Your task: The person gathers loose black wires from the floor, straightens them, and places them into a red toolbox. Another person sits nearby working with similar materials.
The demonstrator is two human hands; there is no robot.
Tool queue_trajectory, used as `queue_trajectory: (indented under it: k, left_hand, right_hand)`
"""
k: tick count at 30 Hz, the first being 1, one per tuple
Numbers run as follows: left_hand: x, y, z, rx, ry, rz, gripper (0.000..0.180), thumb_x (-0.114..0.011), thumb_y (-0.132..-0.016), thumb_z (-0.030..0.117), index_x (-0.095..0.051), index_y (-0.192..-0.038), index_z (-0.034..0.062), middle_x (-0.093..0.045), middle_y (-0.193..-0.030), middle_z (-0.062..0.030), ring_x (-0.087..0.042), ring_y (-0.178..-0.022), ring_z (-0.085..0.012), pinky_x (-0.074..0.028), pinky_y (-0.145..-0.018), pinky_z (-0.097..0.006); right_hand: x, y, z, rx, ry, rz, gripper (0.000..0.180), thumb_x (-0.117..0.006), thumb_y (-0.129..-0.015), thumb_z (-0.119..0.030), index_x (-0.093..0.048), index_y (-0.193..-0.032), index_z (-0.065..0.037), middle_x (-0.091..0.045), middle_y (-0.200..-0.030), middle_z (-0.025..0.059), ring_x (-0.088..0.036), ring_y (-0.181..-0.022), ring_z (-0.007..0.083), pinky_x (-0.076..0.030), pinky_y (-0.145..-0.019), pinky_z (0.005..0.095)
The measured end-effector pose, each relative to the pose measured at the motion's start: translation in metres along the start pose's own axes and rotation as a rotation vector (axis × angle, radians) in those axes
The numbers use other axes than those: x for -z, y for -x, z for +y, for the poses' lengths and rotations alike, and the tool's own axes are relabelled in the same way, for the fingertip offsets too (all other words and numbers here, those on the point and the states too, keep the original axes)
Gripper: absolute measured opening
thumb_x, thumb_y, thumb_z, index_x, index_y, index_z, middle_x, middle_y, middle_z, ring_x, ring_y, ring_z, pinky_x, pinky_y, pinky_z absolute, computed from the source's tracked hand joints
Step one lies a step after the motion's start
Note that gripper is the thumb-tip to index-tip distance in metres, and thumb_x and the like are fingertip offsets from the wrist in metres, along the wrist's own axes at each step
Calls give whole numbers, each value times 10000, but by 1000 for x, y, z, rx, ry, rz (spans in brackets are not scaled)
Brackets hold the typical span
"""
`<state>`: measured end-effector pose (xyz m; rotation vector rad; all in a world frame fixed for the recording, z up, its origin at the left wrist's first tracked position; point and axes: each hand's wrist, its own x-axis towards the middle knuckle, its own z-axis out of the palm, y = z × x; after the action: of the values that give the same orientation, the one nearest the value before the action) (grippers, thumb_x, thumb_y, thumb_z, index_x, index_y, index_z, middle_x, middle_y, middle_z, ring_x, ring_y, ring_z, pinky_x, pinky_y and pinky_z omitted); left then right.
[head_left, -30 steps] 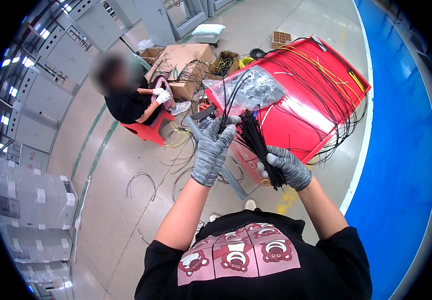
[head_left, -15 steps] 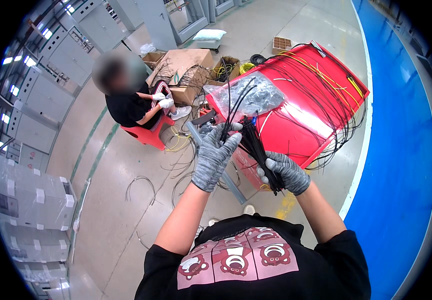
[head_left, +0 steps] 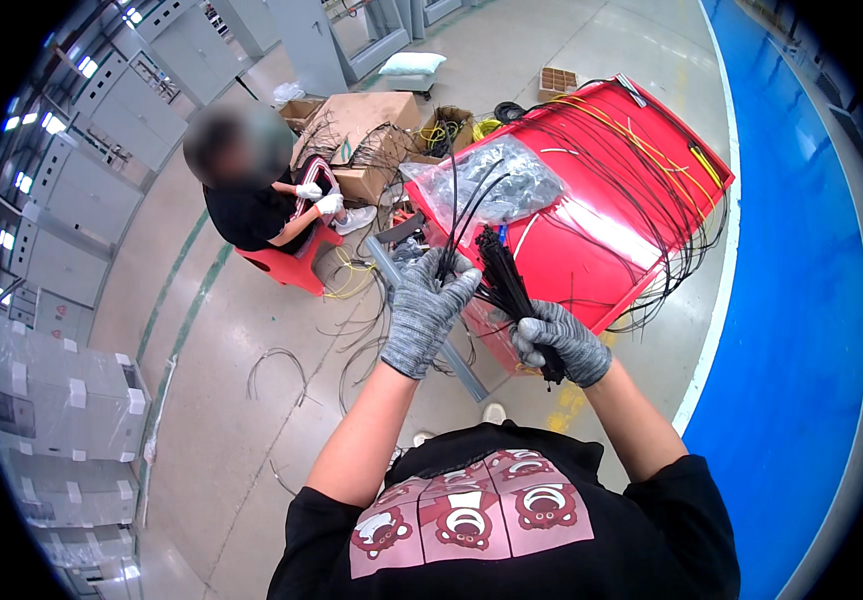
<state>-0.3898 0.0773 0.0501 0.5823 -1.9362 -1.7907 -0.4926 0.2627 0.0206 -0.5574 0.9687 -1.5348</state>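
My right hand (head_left: 570,342), in a grey knit glove, is wrapped around the lower part of a thick bundle of black cable ties (head_left: 505,272). The bundle leans up and to the left, with its thin tail ends poking out below my fingers. Beside it my left hand (head_left: 424,312), gloved alike, pinches several loose black cable ties (head_left: 465,215) that fan upward and curve at their tips. My left fingertips are close to the bundle's side; whether they touch it I cannot tell. Both hands are over the near left edge of a red panel (head_left: 592,225).
On the red panel lie a clear plastic bag (head_left: 507,180) and many black and yellow wires. A co-worker (head_left: 257,205) sits on a red stool (head_left: 287,262) at the left, near cardboard boxes (head_left: 372,120). A grey metal bar (head_left: 465,372) and loose wires are on the floor.
My hands stay nearly in place, with small shifts of the fingers on the bundle and the loose ties. The view has shifted slightly.
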Motion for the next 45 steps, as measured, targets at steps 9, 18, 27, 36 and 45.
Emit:
queue_trajectory:
  k: [9, 18, 27, 36, 45]
  left_hand:
    - [1, 0, -12, -55, 1, 12, 156, -665, -799, 10, -603, -934, 57, -557, -813, 59, -500, -712, -14, -423, -638, -154]
    - [-2, 2, 1, -50, -28, -23, 221, -658, -816, 22, -620, -1033, 48, -588, -816, 44, -516, -688, -21, -427, -604, -163]
    - [5, -2, -5, -57, -46, -5, 168, -649, -834, 70, -639, -999, 42, -613, -806, 22, -520, -646, -31, -423, -573, -176]
    - [28, 12, 7, 73, 289, 125, 146, -628, -846, 56, -649, -990, 59, -613, -869, 30, -508, -728, -35, -399, -652, -179]
    - [54, 46, 15, 160, 259, 230, 123, -635, -857, 156, -652, -972, 116, -566, -721, 75, -420, -543, -5, -311, -470, -169]
  right_hand:
    - [-13, 3, -9, -24, -62, -10, 551, -555, -891, -403, -512, -1203, 49, -553, -691, 20, -504, -534, 67, -388, -482, 181]
    - [-10, 3, -7, -16, -16, -35, 569, -548, -888, -433, -515, -1192, 47, -567, -707, 23, -510, -536, 60, -396, -487, 177]
    - [-5, 2, -3, -18, 139, 34, 399, -548, -911, -339, -561, -1162, -29, -568, -711, -5, -513, -555, 44, -410, -510, 170]
    - [14, 6, -19, 28, 593, 294, 319, -610, -878, -244, -592, -1076, 5, -602, -772, 2, -530, -654, 49, -447, -579, 216]
    - [82, -4, -16, 6, 1723, 680, 479, -715, -740, -305, -594, -1139, -69, -613, -1034, 156, -586, -959, 327, -452, -836, 430]
